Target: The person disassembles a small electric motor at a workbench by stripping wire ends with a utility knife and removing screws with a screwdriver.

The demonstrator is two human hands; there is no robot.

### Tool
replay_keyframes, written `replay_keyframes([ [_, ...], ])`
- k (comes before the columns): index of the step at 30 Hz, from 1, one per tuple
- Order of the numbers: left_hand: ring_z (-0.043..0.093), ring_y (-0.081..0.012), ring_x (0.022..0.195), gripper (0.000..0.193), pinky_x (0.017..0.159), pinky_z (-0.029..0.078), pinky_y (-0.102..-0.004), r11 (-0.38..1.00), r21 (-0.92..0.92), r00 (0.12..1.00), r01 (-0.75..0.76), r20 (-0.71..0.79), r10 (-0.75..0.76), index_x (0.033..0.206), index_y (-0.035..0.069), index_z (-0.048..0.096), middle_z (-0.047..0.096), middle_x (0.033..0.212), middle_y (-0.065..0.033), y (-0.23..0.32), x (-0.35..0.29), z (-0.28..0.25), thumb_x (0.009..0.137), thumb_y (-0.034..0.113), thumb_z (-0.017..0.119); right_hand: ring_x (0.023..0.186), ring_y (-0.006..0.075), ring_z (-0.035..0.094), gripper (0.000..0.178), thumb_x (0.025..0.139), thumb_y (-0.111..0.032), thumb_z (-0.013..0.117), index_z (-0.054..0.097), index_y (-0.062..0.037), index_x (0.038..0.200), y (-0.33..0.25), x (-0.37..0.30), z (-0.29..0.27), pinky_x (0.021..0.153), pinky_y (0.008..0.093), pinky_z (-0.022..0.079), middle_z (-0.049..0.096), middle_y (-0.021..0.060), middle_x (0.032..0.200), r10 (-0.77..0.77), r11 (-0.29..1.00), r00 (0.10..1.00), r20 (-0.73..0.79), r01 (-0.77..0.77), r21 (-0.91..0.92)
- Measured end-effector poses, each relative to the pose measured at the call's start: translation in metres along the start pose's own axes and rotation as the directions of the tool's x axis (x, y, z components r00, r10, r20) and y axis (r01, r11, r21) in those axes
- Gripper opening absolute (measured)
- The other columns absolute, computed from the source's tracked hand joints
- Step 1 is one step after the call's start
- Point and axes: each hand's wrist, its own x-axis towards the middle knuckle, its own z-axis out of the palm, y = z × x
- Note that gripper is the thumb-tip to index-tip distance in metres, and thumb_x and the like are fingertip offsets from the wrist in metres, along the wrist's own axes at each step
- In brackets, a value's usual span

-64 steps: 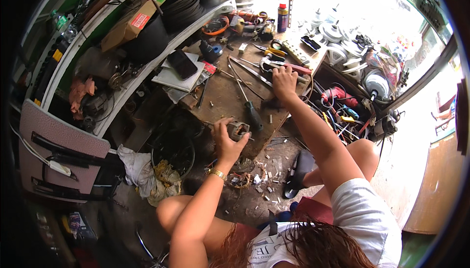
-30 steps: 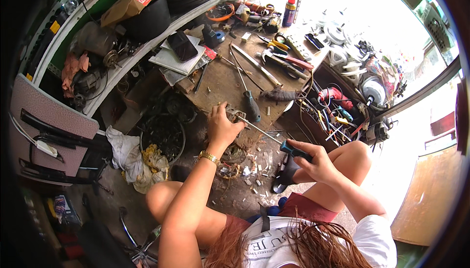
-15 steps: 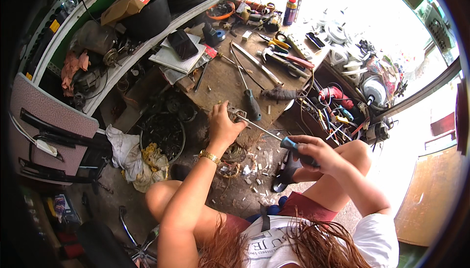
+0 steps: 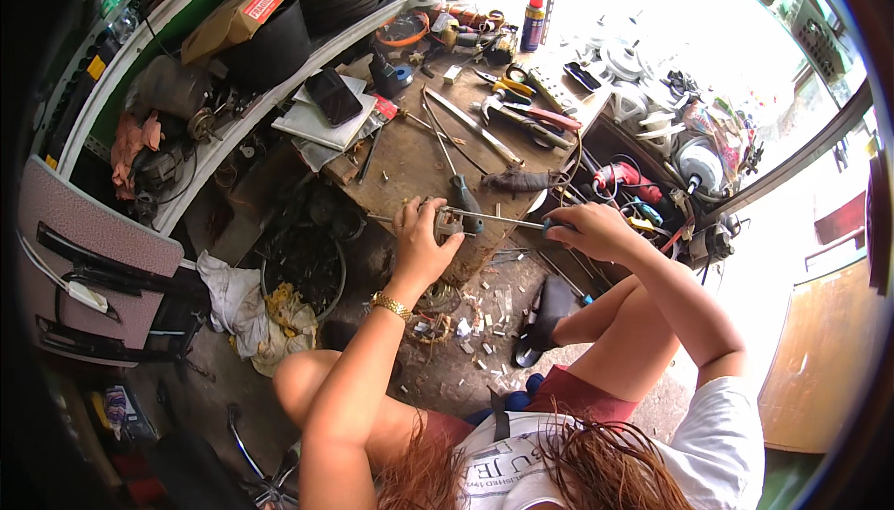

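Gripping a small metal motor part (image 4: 451,224) in your left hand (image 4: 421,242), you have the fingers curled over its far side and the thumb pressed along its near side, so the hand is clamped on it. The part sits between thumb and fingertips, at the near edge of the wooden workbench (image 4: 396,179); you cannot tell from this view whether it also rests on the wood. Your right hand (image 4: 594,231) is closed around the handle of a blue-handled screwdriver (image 4: 512,220), covering most of the grip. Its shaft runs almost level toward your left, crossing over the handle of a dark-handled screwdriver (image 4: 464,197) lying on the bench, and its far end reaches the motor part. Whether the tip enters the part or only lies against it is hidden by your fingers. Your two hands are well apart, with that shaft spanning the gap. A thin metal rod (image 4: 380,219) shows just left of your left hand, partly hidden behind it.

Beyond your hands, a claw hammer (image 4: 490,106) and yellow-handled pliers (image 4: 510,91) lie toward the bench's far right, near a red-capped spray can (image 4: 533,26). A black phone (image 4: 333,98) rests on a white box at the bench's left.
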Motion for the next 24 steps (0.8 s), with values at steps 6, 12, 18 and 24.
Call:
replay_keyframes([
  [6, 0.046, -0.0383, 0.124, 0.054, 0.105, 0.038, -0.0457, 1.0, -0.019, 1.0, 0.02, 0.016, -0.019, 0.124, 0.01, 0.057, 0.052, 0.13, -0.0189, 0.008, 0.004, -0.01, 0.076, 0.023, 0.08, 0.097, 0.0358, 0.066, 0.047, 0.086, -0.047, 0.062, 0.061, -0.0162, 0.121, 0.003, 0.035, 0.008, 0.08, 0.0476, 0.05, 0.069, 0.0164, 0.102, -0.188, 0.982, 0.964, -0.186, 0.188, -0.015],
  [12, 0.05, -0.0358, 0.116, 0.052, 0.1, 0.041, -0.0442, 0.999, -0.027, 0.999, -0.024, -0.046, 0.023, 0.119, 0.009, 0.058, 0.055, 0.121, -0.0145, 0.005, 0.006, -0.005, 0.074, 0.021, 0.081, 0.089, 0.034, 0.067, 0.032, 0.082, -0.039, 0.068, 0.07, -0.0099, 0.097, -0.02, 0.059, -0.007, 0.073, 0.045, 0.051, 0.07, 0.0133, 0.086, -0.067, 0.985, 0.988, -0.137, 0.043, -0.17],
  [18, 0.052, -0.0346, 0.112, 0.053, 0.096, 0.045, -0.0437, 0.998, -0.026, 0.998, 0.059, -0.027, -0.059, 0.116, 0.008, 0.059, 0.055, 0.116, -0.0118, 0.017, 0.014, -0.006, 0.071, 0.021, 0.082, 0.084, 0.0349, 0.067, 0.029, 0.082, -0.035, 0.07, 0.068, -0.0076, 0.091, -0.007, 0.067, 0.018, 0.074, 0.046, 0.05, 0.069, 0.0131, 0.078, -0.18, 0.983, 0.923, -0.34, 0.178, -0.036],
  [24, 0.051, -0.0333, 0.113, 0.05, 0.094, 0.047, -0.044, 0.995, 0.04, 0.995, 0.091, 0.035, -0.092, 0.116, 0.011, 0.061, 0.053, 0.118, -0.0092, 0.018, 0.013, -0.011, 0.072, 0.023, 0.081, 0.082, 0.0315, 0.067, 0.027, 0.082, -0.032, 0.07, 0.067, -0.0122, 0.1, -0.021, 0.076, 0.01, 0.074, 0.0432, 0.05, 0.07, 0.0102, 0.079, -0.141, 0.983, 0.981, -0.136, 0.122, -0.139],
])
